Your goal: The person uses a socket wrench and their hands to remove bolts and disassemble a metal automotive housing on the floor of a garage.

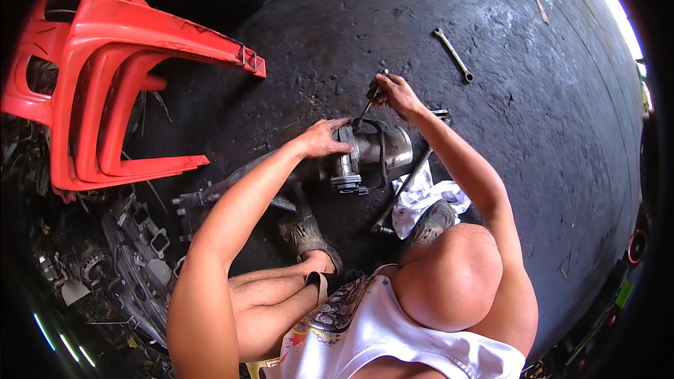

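Observation:
On the floor in front of me lies a metal engine part (365,149), with a wide round pipe end on its right and a black hose looped over it. My left hand (326,138) grips its flanged left side, fingers over the top and thumb on the near face. Above the part, my right hand (394,95) is closed round a slim metal wrench (368,107). The wrench slants down to the far edge of the flange, beside my left fingertips. Its lower tip is too small to make out clearly.
Right of the part, a long-handled socket wrench (401,193) lies against a white rag (426,203). A combination wrench (454,55) rests farther off on the dark floor. Red plastic chairs (105,35) lie at the left, with metal engine parts (144,238) below them.

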`<state>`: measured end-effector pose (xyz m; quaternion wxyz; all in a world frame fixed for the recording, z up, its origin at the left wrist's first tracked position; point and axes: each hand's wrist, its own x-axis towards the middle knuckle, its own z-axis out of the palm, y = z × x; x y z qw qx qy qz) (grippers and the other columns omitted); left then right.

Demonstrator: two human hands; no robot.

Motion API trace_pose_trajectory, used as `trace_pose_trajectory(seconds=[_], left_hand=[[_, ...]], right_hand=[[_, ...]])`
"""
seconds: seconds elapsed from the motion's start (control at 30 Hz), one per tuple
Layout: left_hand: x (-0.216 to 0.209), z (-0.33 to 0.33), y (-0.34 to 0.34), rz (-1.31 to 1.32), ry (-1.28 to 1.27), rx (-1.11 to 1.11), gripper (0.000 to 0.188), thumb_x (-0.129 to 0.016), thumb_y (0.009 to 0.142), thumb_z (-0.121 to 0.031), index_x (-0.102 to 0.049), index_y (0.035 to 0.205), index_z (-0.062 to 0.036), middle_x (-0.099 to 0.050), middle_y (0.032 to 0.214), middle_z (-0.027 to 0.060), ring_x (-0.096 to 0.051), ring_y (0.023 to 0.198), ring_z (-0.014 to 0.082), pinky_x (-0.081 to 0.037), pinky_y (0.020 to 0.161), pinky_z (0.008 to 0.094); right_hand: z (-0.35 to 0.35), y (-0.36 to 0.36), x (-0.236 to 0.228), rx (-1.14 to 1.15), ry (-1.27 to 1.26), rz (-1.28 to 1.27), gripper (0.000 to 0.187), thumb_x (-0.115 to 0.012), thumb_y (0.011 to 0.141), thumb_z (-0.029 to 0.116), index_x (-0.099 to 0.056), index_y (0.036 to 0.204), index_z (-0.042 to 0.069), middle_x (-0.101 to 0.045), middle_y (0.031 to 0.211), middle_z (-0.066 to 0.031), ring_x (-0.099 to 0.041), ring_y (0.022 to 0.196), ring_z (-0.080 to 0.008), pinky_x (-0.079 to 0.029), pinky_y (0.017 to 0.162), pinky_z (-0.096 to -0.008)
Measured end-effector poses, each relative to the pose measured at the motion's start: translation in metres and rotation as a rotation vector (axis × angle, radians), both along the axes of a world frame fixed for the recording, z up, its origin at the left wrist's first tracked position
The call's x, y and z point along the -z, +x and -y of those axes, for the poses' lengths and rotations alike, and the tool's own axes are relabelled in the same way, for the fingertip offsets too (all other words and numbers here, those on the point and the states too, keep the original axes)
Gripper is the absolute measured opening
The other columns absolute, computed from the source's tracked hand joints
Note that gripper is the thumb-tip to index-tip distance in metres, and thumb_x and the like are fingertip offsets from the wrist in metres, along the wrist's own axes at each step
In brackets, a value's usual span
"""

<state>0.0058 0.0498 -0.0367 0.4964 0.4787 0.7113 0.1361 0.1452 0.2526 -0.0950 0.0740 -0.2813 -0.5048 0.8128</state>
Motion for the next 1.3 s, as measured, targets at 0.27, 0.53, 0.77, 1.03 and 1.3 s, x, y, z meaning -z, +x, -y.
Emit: trace_pose_trajectory(seconds=[0.27, 0.53, 0.77, 1.03, 1.3], left_hand=[[0.013, 0.042, -0.032, -0.104, 0.051, -0.007, 0.093, -0.071, 0.062, -0.055, -0.043, 0.136, -0.0053, -0.051, 0.130, 0.0213, -0.047, 0.122, 0.0353, -0.036, 0.104, 0.0403], [-0.020, -0.001, -0.011, -0.229, 0.086, -0.127, 0.087, -0.071, 0.062, -0.053, -0.047, 0.132, -0.0086, -0.054, 0.125, 0.0207, -0.052, 0.117, 0.0342, -0.040, 0.100, 0.0408], [-0.021, 0.005, -0.016, -0.250, 0.025, -0.249, 0.081, -0.070, 0.063, -0.051, -0.050, 0.129, -0.0089, -0.055, 0.123, 0.0200, -0.053, 0.115, 0.0336, -0.041, 0.098, 0.0406], [-0.025, -0.005, -0.028, -0.235, 0.030, -0.259, 0.075, -0.070, 0.064, -0.048, -0.052, 0.126, -0.0092, -0.057, 0.120, 0.0191, -0.054, 0.113, 0.0328, -0.042, 0.096, 0.0405], [-0.026, -0.001, -0.030, -0.212, 0.025, -0.286, 0.069, -0.069, 0.065, -0.045, -0.055, 0.122, -0.0096, -0.058, 0.118, 0.0183, -0.056, 0.110, 0.0321, -0.044, 0.094, 0.0403]], right_hand=[[0.028, -0.069, -0.012, -0.064, -0.139, 0.205, 0.032, -0.049, 0.096, 0.030, -0.057, 0.108, 0.001, -0.064, 0.090, -0.0107, -0.064, 0.075, -0.0197, -0.053, 0.061, -0.0309], [-0.051, -0.034, 0.072, -0.244, -0.223, 0.105, 0.021, -0.050, 0.095, 0.029, -0.057, 0.085, 0.011, -0.053, 0.066, 0.0032, -0.049, 0.055, -0.0085, -0.039, 0.049, -0.0222], [-0.010, -0.027, 0.057, -0.146, 0.109, 0.009, 0.028, -0.046, 0.097, 0.033, -0.056, 0.087, 0.009, -0.055, 0.073, 0.0001, -0.045, 0.058, -0.0070, -0.036, 0.053, -0.0220], [0.071, 0.058, -0.012, -0.156, 0.905, -0.103, 0.031, -0.041, 0.099, 0.016, -0.053, 0.118, -0.005, -0.061, 0.110, -0.0187, -0.059, 0.095, -0.0262, -0.044, 0.087, -0.0370], [0.116, 0.090, -0.042, -0.088, 1.136, -0.141, 0.031, -0.041, 0.097, 0.013, -0.053, 0.121, -0.004, -0.060, 0.116, -0.0179, -0.055, 0.110, -0.0292, -0.041, 0.096, -0.0388]])
